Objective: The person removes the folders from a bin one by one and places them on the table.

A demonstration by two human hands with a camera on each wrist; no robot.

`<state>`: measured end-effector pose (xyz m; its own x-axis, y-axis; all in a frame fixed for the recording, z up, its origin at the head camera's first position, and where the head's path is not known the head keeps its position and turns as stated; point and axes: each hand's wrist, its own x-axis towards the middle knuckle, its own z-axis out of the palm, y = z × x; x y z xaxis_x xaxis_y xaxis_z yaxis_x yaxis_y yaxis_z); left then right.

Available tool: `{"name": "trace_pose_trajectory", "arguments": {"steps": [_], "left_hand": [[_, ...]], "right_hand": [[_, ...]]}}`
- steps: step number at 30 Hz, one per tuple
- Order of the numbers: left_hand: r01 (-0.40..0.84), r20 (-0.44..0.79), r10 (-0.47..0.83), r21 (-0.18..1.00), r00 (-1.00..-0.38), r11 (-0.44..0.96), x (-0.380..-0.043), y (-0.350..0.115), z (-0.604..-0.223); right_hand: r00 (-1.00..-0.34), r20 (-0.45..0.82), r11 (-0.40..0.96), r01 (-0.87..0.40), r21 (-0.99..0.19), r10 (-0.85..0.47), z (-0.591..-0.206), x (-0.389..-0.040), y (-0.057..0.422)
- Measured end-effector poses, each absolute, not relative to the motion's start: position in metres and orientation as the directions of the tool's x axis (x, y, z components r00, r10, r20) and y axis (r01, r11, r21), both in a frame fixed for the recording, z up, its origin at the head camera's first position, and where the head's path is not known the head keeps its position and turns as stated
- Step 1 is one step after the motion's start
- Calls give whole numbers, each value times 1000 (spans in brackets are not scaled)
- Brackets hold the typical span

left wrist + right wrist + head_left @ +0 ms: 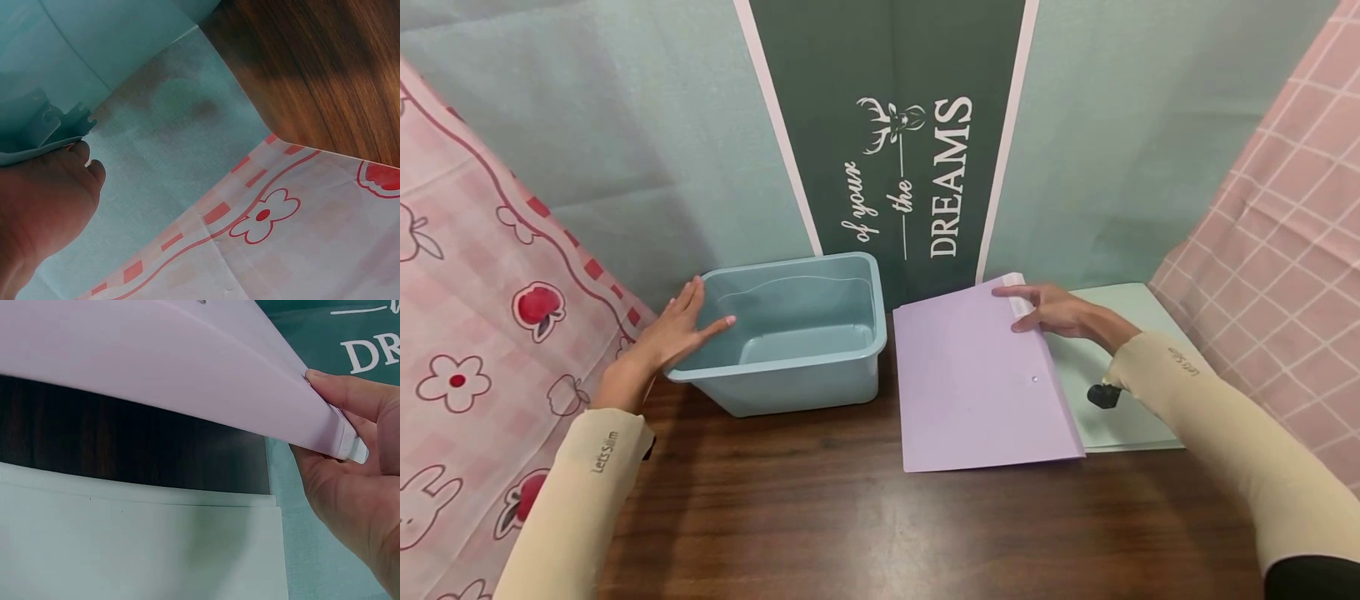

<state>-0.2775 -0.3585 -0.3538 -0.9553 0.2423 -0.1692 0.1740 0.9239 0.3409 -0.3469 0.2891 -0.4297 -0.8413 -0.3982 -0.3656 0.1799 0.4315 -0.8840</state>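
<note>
A light blue plastic bin (pixel 790 390) stands upright on the left of the table, its open top facing up. My left hand (pixel 672 337) holds the bin's left end, with the thumb over the rim and the fingers outside. My right hand (pixel 1062 315) pinches the upper right corner of a lilac file folder (pixel 973 383) between thumb and fingers. In the right wrist view, the folder's spine side (pixel 206 375) is raised above the table. Under and right of it lies a pale green folder (pixel 1138 321), partly covered by the lilac one and my right forearm.
Dark wooden table (pixel 790 508) spreads in front of the bin and folders. A green cloth backdrop (pixel 1090 125) with printed lettering rises behind. Pink patterned cloth (pixel 475 317) borders the left, pink checked cloth (pixel 1285 217) the right.
</note>
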Motion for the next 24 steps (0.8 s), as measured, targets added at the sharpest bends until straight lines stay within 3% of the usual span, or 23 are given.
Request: {"name": "trace_pose_trajectory", "arguments": {"steps": [24], "left_hand": [[176,-138,233,333,-963,926,-271,-356,-358]], "right_hand": [[-872,-299,591,14,-807,-387,-454,-353,285]]}}
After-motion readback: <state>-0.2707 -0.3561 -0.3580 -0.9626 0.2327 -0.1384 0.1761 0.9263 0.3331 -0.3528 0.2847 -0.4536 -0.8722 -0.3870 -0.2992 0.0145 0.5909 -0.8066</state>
